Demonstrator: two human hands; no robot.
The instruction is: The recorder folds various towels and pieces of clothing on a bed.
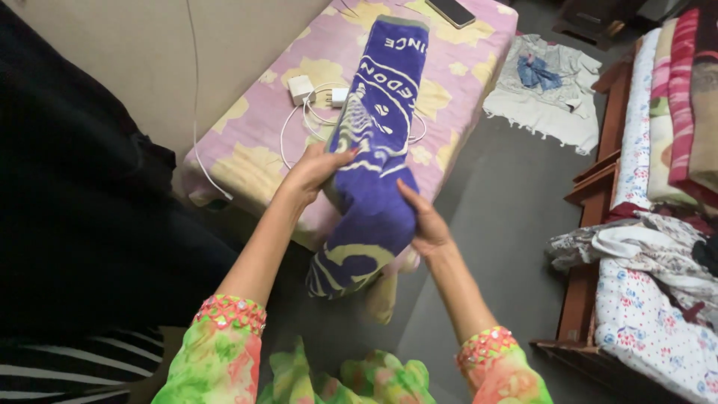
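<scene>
Over bed (247,142), hands gripping towel (374,150)

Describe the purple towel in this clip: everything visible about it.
The purple towel looks like soft terry cloth, deep purple with white lettering and pale yellow-white patterns. It is folded into a long narrow strip, lying lengthwise on the pink-and-yellow flowered mattress, its near end drooping over the edge. The left hand holds its left side, the right hand presses its right side near the hanging end. It lies over a white charger cable.
</scene>
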